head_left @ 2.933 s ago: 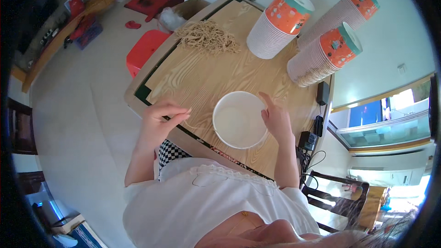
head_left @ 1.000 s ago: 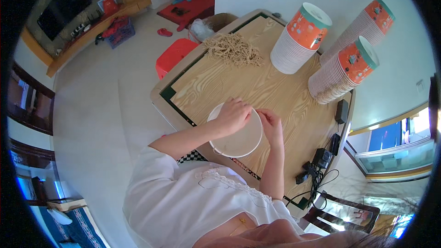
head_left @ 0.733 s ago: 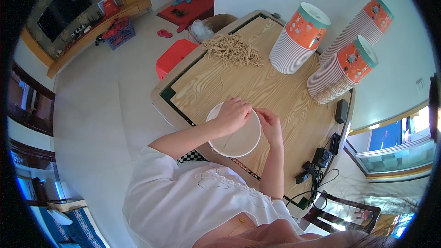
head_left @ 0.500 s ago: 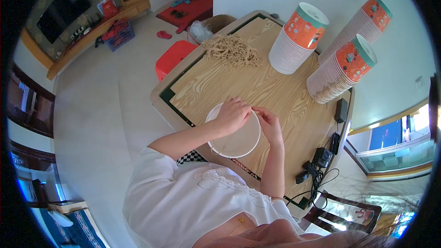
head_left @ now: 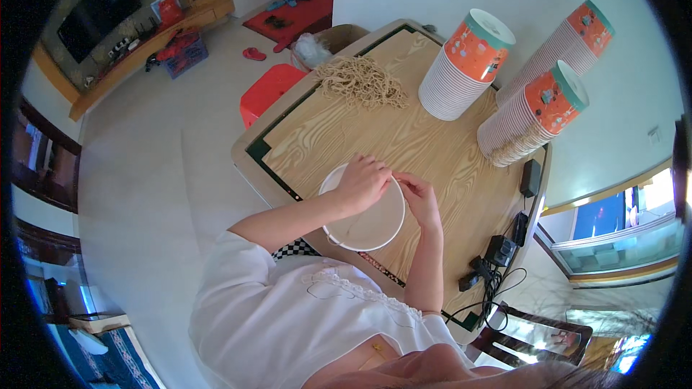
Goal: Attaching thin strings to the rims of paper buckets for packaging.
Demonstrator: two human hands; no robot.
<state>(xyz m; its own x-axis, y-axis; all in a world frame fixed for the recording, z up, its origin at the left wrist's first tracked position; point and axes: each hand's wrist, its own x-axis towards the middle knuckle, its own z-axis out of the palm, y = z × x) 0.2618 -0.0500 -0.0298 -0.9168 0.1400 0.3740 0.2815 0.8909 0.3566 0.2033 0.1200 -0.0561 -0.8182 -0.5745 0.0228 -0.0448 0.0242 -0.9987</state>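
A white paper bucket (head_left: 375, 229) stands mouth up at the table's near edge, in front of my body. My left hand (head_left: 365, 184) reaches over its mouth, fingers curled together at the far right of the rim. From the outer right side my right hand (head_left: 419, 198) pinches the same spot, its thumb and fingertips meeting those of the left. A small tan loop shows at the rim's near left, and a thin strand seems to lie inside. Whether cord is between my fingertips is too small to tell.
A heap of tan cord (head_left: 362, 81) lies at the table's far left. Tall stacks of nested orange and teal paper buckets (head_left: 468, 65) stand far right; one stack (head_left: 530, 115) has cord hanging on its side. Black adapters and cables (head_left: 497, 252) lie along the right edge. A red stool (head_left: 270, 90) stands beyond the table.
The view has shifted slightly. Both hands stay at the bucket's rim in nearly the same pose, with only a slight shift of the fingers.
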